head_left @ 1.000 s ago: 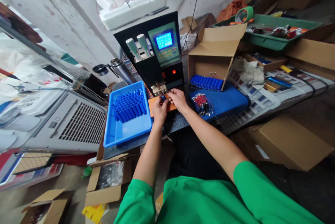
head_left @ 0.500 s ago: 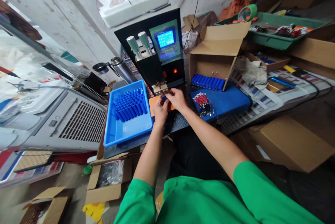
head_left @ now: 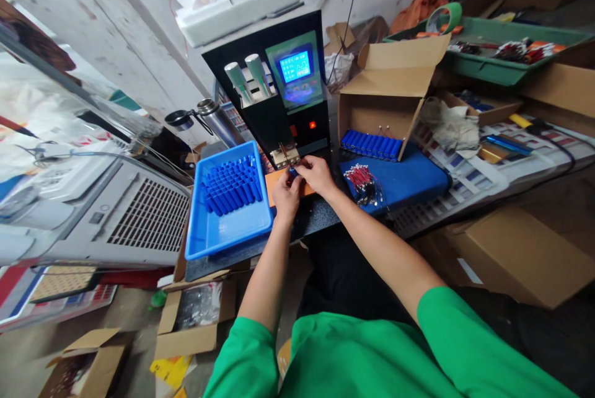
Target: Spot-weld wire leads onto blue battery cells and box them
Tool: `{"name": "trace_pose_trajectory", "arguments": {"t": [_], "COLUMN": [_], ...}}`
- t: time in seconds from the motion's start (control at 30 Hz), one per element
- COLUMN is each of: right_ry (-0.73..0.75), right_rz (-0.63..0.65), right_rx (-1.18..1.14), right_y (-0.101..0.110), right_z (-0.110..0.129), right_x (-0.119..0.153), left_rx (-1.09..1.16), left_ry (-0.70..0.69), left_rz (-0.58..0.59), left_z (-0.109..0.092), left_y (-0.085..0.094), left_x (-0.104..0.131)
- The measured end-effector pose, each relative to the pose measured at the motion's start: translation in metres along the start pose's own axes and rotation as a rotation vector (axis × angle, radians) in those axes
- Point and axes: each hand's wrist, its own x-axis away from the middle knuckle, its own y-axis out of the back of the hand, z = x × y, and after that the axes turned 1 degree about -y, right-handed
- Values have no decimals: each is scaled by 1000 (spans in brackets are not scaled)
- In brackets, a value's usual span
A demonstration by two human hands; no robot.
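Note:
Both hands meet at the foot of a black spot welder (head_left: pixel 266 128) with a lit screen, just below its electrodes (head_left: pixel 284 153). My left hand (head_left: pixel 285 194) is closed around a blue cylindrical battery cell (head_left: pixel 292 171), mostly hidden by the fingers. Pressed in from the other side, my right hand (head_left: pixel 318 175) has its fingertips pinched at the cell's top end; whatever is between them is too small to make out. An orange block (head_left: pixel 272 185) lies under the hands. To the left, a blue tray (head_left: pixel 204 248) holds many similar cells (head_left: pixel 232 187).
Red and black wire leads (head_left: pixel 365 182) lie in a bundle on a blue pad (head_left: pixel 413 175) at right. Behind them, an open cardboard box (head_left: pixel 385 83) holds a row of blue cells with leads. A steel flask (head_left: pixel 222 122) stands behind the tray.
The view has shifted very slightly. Both hands stay in the same place under the electrodes, with hardly any visible finger movement.

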Motion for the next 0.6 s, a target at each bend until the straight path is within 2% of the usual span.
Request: {"name": "trace_pose_trajectory", "arguments": {"t": [0.27, 0.6], "right_ry": [6, -10], "right_rz": [-10, -4], "right_rx": [18, 155], "right_y": [0, 1], "right_z": [-1, 2], "right_x": [2, 5], "left_rx": [-1, 44], "left_ry": [12, 34], "left_rz": [-3, 21], "left_z": [-2, -3], "left_y": [0, 0], "left_x": [2, 3]}}
